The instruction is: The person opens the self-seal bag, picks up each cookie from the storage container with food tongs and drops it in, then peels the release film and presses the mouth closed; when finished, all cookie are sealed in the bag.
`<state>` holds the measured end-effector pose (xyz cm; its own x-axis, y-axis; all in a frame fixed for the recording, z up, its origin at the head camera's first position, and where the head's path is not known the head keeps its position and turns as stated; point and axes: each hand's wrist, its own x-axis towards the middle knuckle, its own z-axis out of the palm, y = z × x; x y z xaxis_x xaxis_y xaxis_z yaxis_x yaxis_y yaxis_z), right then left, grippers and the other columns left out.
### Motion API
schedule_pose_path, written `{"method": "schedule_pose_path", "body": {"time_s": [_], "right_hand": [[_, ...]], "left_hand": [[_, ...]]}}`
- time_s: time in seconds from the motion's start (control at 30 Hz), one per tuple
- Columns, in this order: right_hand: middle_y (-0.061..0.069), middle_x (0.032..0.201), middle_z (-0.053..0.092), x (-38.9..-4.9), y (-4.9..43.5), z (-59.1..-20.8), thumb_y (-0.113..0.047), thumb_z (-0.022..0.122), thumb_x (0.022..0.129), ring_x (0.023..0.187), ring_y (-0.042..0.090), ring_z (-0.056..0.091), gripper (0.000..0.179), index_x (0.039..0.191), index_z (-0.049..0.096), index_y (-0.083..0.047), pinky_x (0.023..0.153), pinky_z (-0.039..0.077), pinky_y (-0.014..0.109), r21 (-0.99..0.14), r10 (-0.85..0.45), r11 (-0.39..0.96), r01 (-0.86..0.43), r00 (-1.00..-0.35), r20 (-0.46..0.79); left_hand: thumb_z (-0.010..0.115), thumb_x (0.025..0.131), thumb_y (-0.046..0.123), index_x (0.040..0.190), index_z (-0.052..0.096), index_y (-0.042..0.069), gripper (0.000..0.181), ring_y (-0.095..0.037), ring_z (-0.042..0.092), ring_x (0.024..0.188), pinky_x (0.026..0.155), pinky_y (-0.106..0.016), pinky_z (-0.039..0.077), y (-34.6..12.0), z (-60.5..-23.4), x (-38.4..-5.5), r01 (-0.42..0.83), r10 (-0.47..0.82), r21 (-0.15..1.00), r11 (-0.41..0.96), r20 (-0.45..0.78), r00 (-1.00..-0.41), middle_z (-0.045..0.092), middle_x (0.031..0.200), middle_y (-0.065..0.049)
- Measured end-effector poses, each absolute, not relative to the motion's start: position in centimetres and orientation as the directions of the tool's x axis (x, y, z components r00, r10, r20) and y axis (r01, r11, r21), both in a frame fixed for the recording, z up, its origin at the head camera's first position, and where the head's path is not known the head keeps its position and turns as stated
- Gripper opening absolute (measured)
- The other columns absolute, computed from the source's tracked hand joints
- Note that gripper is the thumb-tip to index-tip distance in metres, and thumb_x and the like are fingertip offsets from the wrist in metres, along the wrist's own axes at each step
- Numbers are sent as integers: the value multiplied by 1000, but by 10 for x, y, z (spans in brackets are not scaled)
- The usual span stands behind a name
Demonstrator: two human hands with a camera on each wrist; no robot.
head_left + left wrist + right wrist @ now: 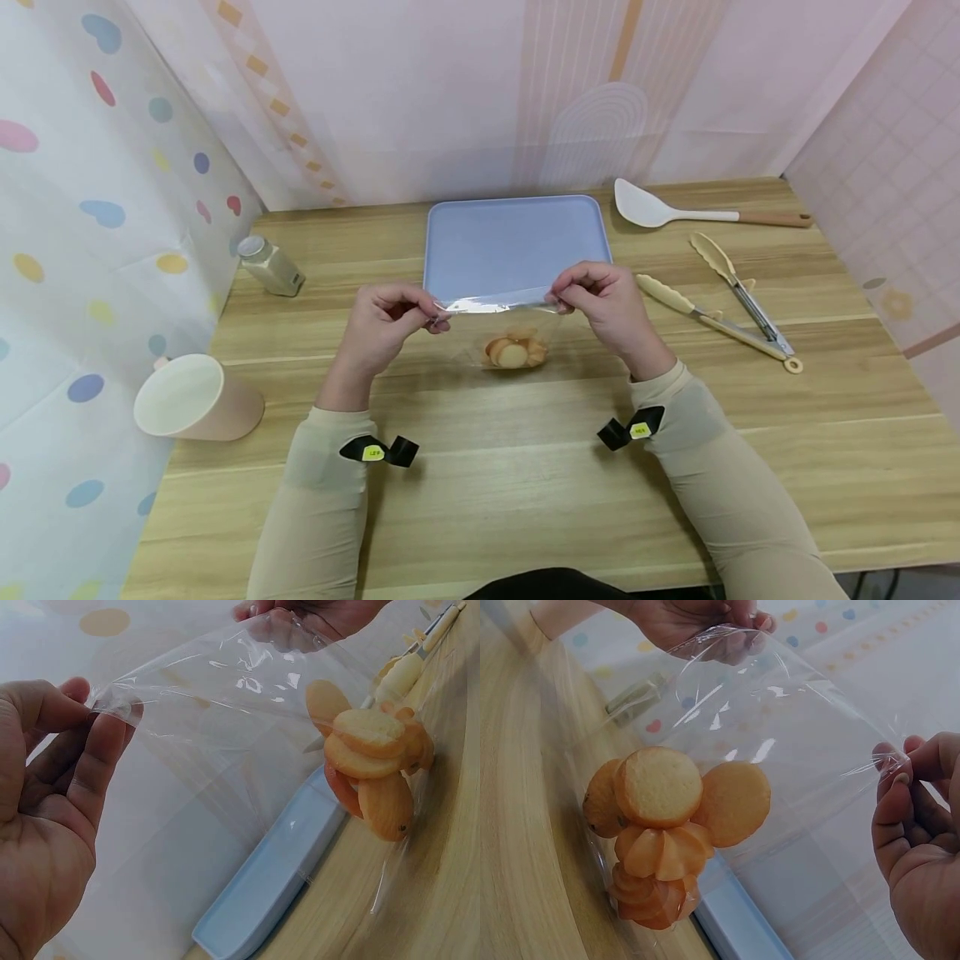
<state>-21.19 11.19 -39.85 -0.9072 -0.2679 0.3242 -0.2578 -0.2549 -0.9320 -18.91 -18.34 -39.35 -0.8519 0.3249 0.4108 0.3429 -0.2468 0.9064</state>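
Observation:
A clear plastic bag (491,303) is stretched between both hands, its top edge held up. My left hand (382,327) pinches one upper corner between thumb and fingers. At the opposite corner, my right hand (609,312) pinches the film the same way. Several golden cookies (514,351) lie bunched at the bottom of the bag, some round and flat, some swirled, as the right wrist view shows. Behind the bag, a light blue tray (517,237) lies flat on the table, and the bag's top edge overlaps its front rim in the head view.
On the left stand a pink-and-white mug (225,408), tipped on its side, and a small seasoning jar (273,267). To the right lie a white spatula (645,207) with a wooden handle and cream-tipped tongs (731,329), spread apart. A curtain (420,108) hangs behind the wooden table (487,500).

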Motion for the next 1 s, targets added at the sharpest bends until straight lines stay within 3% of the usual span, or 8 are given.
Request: {"method": "schedule_pose_path", "body": {"time_s": [0.5,0.6,0.77,0.9,1.0], "right_hand": [[6,73,68,-208,110,-395,12,52,88,62,13,63,12,82,61,17,60,55,26,-940,-257,-164,-299,-907,333],[5,73,68,-207,111,-393,9,55,88,62,14,64,12,82,65,13,61,55,26,-938,-259,-141,-317,-903,344],[2,72,66,-206,109,-391,4,69,84,62,13,61,3,82,66,4,56,50,22,-944,-231,-63,-325,-915,330],[2,74,68,-207,109,-392,5,71,83,62,13,60,14,95,64,6,55,47,21,-943,-216,-26,-331,-919,328],[2,77,69,-208,109,-393,6,71,83,62,12,60,24,106,65,6,55,46,21,-940,-212,9,-340,-920,331]], "left_hand": [[50,83,-17,75,65,-10,18,-18,67,67,61,-27,55,-184,-392,-187,444,320,891,-100,451,-833,69,76,-13],[54,84,-14,76,66,-10,16,-17,66,64,58,-24,54,-182,-390,-186,471,306,880,-63,466,-830,68,73,-14],[68,84,-4,73,70,-1,11,-16,61,56,48,-20,46,-176,-389,-185,516,246,852,84,484,-840,68,68,-12],[71,81,-5,74,65,-1,11,-17,62,56,48,-21,47,-172,-388,-185,496,189,856,147,468,-864,67,69,-13],[71,81,-7,83,59,-6,12,-17,65,60,52,-22,52,-172,-388,-185,458,162,874,162,435,-886,66,73,-16]]}}
